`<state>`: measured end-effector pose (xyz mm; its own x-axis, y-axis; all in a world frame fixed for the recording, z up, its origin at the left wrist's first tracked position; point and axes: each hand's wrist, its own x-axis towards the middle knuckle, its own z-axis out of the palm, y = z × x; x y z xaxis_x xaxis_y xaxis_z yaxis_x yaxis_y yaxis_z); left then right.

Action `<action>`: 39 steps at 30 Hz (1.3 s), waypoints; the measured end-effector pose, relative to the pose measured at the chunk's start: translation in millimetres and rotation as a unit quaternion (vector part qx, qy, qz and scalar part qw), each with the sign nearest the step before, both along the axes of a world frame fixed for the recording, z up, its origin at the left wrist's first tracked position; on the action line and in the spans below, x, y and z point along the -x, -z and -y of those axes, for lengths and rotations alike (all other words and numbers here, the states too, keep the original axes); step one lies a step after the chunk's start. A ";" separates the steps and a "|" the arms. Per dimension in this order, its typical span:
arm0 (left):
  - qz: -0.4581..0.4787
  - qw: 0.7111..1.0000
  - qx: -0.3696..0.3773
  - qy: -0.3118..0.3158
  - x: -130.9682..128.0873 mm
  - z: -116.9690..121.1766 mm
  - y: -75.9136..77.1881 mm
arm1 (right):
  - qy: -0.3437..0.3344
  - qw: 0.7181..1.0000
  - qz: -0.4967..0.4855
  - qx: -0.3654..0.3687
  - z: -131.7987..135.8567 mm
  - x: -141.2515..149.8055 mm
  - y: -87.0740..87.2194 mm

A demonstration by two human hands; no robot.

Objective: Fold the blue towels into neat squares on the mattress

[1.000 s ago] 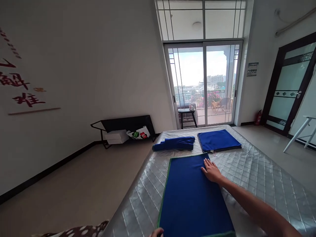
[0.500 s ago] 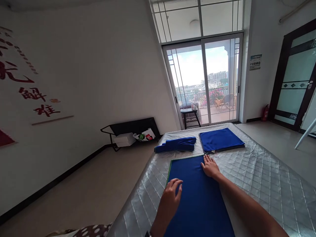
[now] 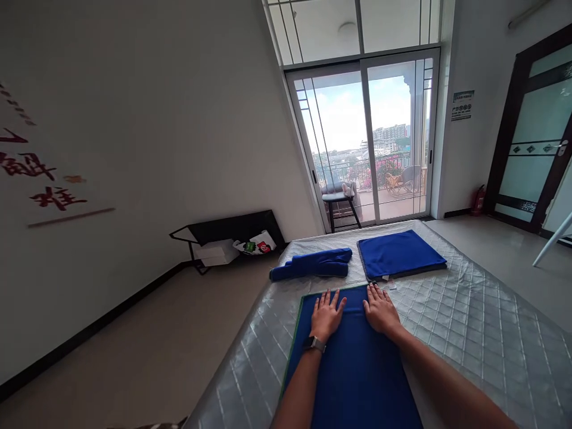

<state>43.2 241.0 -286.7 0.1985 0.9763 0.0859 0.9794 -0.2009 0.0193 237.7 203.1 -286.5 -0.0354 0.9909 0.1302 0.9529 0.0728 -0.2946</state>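
Observation:
A blue cloth (image 3: pixel 357 363) with green edging lies flat on the silver quilted mattress (image 3: pixel 465 322) in front of me. My left hand (image 3: pixel 327 316), with a watch (image 3: pixel 314 344) at its wrist, rests palm down near the cloth's far left part, fingers spread. My right hand (image 3: pixel 381 310) lies flat at the far right corner of the same cloth. Beyond my hands, a folded blue cloth (image 3: pixel 400 253) with a dark underside sits at the right, and bunched or rolled blue cloths (image 3: pixel 315 265) lie at the left.
A low black rack (image 3: pixel 232 229) with a white box (image 3: pixel 217 253) and a printed bag (image 3: pixel 257 243) stands by the left wall. Behind the mattress are a stool (image 3: pixel 342 208) and sliding glass doors (image 3: pixel 366 143). A fire extinguisher (image 3: pixel 478 201) stands near the dark-framed door (image 3: pixel 531 137).
My left hand has moved from the cloth's near left edge, through the air, to its far end and now lies flat. My right hand has stayed at the far right corner.

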 end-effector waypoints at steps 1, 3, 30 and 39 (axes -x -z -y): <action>-0.006 1.000 0.008 -0.021 17.8 -2.5 -0.1 | 0.001 1.000 0.000 -0.001 0.3 0.1 -0.1; -0.016 0.998 0.014 -0.050 46.3 -5.8 -0.6 | 0.001 1.000 0.002 0.002 0.8 0.0 -0.4; 0.032 0.997 -0.009 0.075 -20.0 42.0 -0.1 | 0.011 0.998 -0.005 0.058 2.1 -0.7 -16.5; 0.016 0.999 0.020 -0.034 80.7 25.2 5.8 | 0.017 0.997 -0.008 0.077 6.8 1.3 -27.1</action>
